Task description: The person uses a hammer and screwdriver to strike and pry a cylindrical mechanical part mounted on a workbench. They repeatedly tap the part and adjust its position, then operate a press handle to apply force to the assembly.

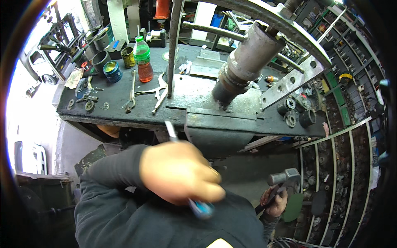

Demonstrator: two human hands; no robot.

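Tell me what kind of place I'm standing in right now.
Most likely a metalworking or repair workshop. A heavy steel workbench carries wrenches and pliers, a large metal cylinder stands on it, and shelves of small parts line the wall. Your right hand holds a hammer.

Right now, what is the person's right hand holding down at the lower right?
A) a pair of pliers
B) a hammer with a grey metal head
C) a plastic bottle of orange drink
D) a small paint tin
B: the right hand grips the handle of a hammer whose grey metal head sticks up above the fist, while the bottle stands far off on the workbench.
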